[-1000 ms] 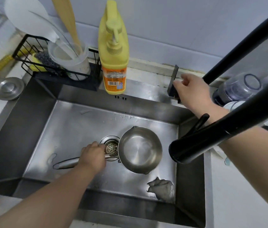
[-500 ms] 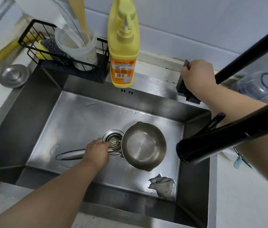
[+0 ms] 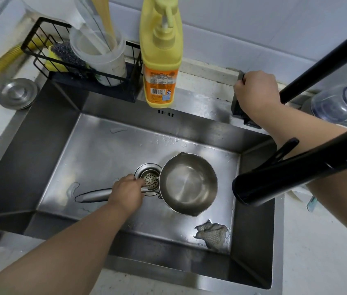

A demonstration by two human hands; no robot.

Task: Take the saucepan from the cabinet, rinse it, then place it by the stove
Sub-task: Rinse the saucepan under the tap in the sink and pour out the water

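Steel saucepan (image 3: 188, 184) sits upright on the sink (image 3: 96, 150) floor, its handle running left into my left hand (image 3: 126, 193) closed around it, bowl just left of the black spout (image 3: 251, 190) (dry yet), my right hand (image 3: 255, 92) clasping the far tap lever.

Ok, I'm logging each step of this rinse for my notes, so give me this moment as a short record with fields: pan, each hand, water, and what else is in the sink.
pan: saucepan upright on the sink floor, beside the drain, looks empty
left hand: left hand gripping the saucepan's handle
right hand: right hand on the black tap lever behind the sink
water: none seen running from the faucet spout
also in sink: grey cloth in the near right corner
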